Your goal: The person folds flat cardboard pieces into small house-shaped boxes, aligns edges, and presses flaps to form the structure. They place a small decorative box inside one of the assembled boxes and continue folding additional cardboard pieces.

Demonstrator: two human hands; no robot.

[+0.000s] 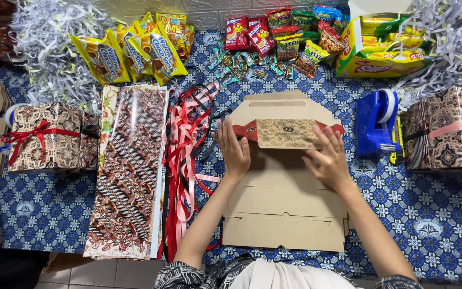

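Both hands lie flat and open, fingers spread, gripping nothing. The left hand [235, 151] presses on the left part of a flat cardboard box [284, 214] and its fingertips touch the left end of a patterned band [287, 133]. The right hand [328, 160] presses on the right part of the box, fingers touching the right end of the band. The band is tan in the middle with red ends and lies across the box just beyond the hands. The box lies unfolded on the surface [44, 208], which carries a blue patterned cloth. Just left of the left hand lies a bundle of red, pink and black ribbons [184, 160]; further left lies a long stack of brown patterned paper sheets [129, 171], then a wrapped box with a red bow [49, 138]. Right of the right hand stands a blue tape dispenser [376, 124], and beyond it a wrapped box with a pink ribbon [447, 131]. Beyond the hands lie yellow snack packs [135, 51], red snack packs [249, 35], small green sachets [241, 67] and an open yellow carton [380, 51] holding packets. Shredded white paper [54, 48] lies at both far corners.
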